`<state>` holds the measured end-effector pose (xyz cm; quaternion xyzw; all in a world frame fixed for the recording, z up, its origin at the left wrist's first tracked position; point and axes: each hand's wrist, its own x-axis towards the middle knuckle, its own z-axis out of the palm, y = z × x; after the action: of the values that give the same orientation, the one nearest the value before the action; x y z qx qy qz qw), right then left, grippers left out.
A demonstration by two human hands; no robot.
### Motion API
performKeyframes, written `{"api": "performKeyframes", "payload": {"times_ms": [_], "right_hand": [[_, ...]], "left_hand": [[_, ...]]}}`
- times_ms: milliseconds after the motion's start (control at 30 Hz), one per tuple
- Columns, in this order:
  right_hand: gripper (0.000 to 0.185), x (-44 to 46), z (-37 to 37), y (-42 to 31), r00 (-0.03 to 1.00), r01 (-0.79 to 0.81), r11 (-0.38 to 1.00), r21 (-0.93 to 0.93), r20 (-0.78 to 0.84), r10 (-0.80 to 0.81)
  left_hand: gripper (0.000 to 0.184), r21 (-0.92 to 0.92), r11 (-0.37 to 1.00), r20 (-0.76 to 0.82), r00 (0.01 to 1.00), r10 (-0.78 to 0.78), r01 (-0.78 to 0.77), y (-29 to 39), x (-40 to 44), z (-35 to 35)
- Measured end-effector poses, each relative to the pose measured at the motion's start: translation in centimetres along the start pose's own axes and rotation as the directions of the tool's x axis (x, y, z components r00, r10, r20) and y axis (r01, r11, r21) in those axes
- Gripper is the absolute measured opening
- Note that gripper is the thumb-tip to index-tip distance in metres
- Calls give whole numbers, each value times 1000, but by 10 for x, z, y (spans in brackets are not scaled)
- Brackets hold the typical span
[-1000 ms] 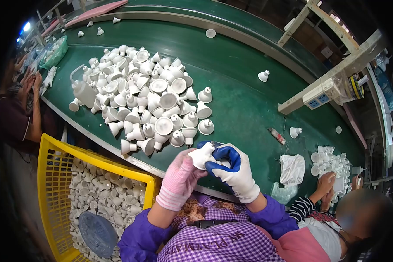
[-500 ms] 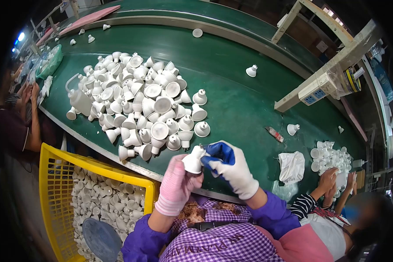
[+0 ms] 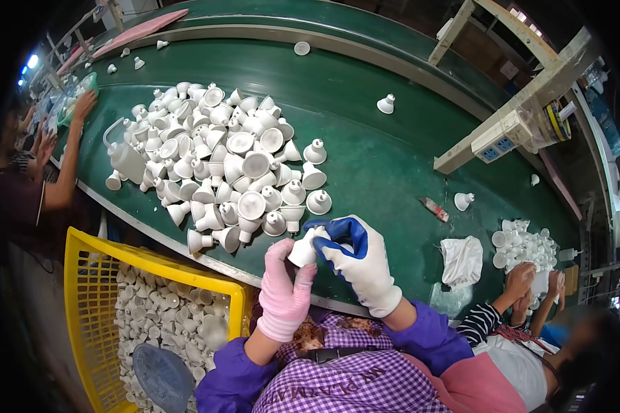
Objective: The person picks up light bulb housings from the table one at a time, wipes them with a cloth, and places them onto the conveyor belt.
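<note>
A white spotlight bulb (image 3: 302,252) is tilted between my two gloved hands, in front of the pile. My left hand (image 3: 286,292), in a pink striped glove, has its thumb and fingers on either side of the bulb's wide end. The blue-coated fingers of my right hand (image 3: 366,268) pinch the narrow end. Something pale shows inside the right palm, but I cannot make it out. Many similar bulbs (image 3: 257,165) lie heaped on the green table (image 3: 372,186) just beyond. A blurred pale shape (image 3: 215,332) appears over the yellow basket (image 3: 158,265) at lower left.
Bulbs and a blue mesh scoop-like item (image 3: 163,375) lie in the basket. A squeeze bottle (image 3: 126,160) stands by the heap. At right are a white cloth (image 3: 461,263), a small tube (image 3: 434,209) and a co-worker's hands (image 3: 520,281). Another person's arm (image 3: 71,155) reaches in at left.
My left hand's fingers have straightened and spread, and my right hand has shifted slightly around the bulb. A blurred pale shape has appeared over the basket. The left co-worker's arm has risen. Scattered bulbs moved left.
</note>
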<state>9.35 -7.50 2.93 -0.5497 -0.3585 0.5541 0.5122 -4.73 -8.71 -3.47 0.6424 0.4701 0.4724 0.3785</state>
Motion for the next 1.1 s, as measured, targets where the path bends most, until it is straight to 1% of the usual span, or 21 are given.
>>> {"api": "performKeyframes", "payload": {"times_ms": [67, 100, 133, 167, 200, 267, 300, 400, 567, 633, 667, 700, 733, 767, 800, 867, 933, 967, 1000, 1067, 1100], "right_hand": [[15, 3, 0, 0, 999, 26, 999, -24, -32, -27], [14, 7, -7, -1, 998, -57, 998, 28, 9, 57], [15, 11, -18, -1, 985, -158, 980, 123, 95, 146], [16, 17, -21, 5, 975, -185, 954, 235, 169, 147], [18, 22, -25, 13, 961, -217, 914, 343, 241, 138], [20, 26, -29, 25, 945, -217, 896, 388, 315, 92], [20, 26, -30, 26, 941, -215, 894, 393, 329, 81], [21, 26, -32, 28, 927, -227, 877, 423, 369, 62], [22, 19, -25, 16, 955, -178, 896, 406, 292, 58], [22, 12, -23, 4, 963, -193, 978, 82, 207, 173], [22, 9, -20, 2, 968, -180, 984, -3, 178, 178], [22, 6, -16, 7, 986, -74, 996, -43, 149, 79], [23, 2, -11, 11, 992, 35, 996, -85, 124, -24], [25, -4, -8, 9, 992, 75, 984, -163, 113, -57], [26, -8, -7, 7, 956, 292, 859, -422, 150, -251], [27, -14, 2, 17, 803, 526, 511, -680, 198, -562], [28, -10, 2, 23, 760, 549, 427, -719, 216, -613], [29, -3, -2, 26, 867, 436, 613, -659, 124, -482], [30, 3, -4, 25, 944, 295, 765, -572, 51, -326], [31, 1, -5, 17, 963, 253, 779, -574, 77, -257], [31, -4, -5, 15, 906, 394, 643, -656, 162, -390]], "left_hand": [[46, -39, 998, 27, 999, -47, 48, 6, 2, -4], [48, -453, 847, 183, 959, -217, 278, 3, 4, -9], [50, -727, 486, 388, 874, -292, 485, 1, 4, -11], [55, -806, 251, 459, 833, -308, 537, 5, 4, -10], [55, -804, 251, 461, 832, -308, 539, 8, 4, -10], [57, -731, -316, 681, 676, -280, 605, 13, 8, -10], [57, -698, -417, 698, 685, -210, 582, 8, 6, -9], [57, -648, -508, 697, 711, -95, 567, 6, 4, -7], [52, -720, -432, 675, 694, -250, 544, 15, 7, -8], [51, -752, -379, 649, 707, -280, 540, 14, 6, -7], [52, -806, -238, 592, 745, -308, 542, 10, 6, -6], [53, -841, -92, 532, 782, -325, 534, 7, 5, -5], [53, -841, -91, 531, 782, -325, 533, 5, 5, -3], [51, -868, 41, 451, 820, -353, 495, 3, 5, -1], [50, -875, 174, 367, 854, -370, 452, 2, 5, 0], [50, -861, 216, 353, 847, -398, 460, -2, 4, 0], [52, -827, 295, 322, 833, -451, 479, -1, 5, 0], [46, -806, 314, 333, 823, -459, 502, 4, 6, 1], [45, -819, 188, 400, 774, -491, 543, 5, 5, 1], [44, -820, 49, 473, 723, -503, 570, 7, 5, -1], [44, -820, 48, 473, 723, -503, 570, 6, 6, 0]]}}
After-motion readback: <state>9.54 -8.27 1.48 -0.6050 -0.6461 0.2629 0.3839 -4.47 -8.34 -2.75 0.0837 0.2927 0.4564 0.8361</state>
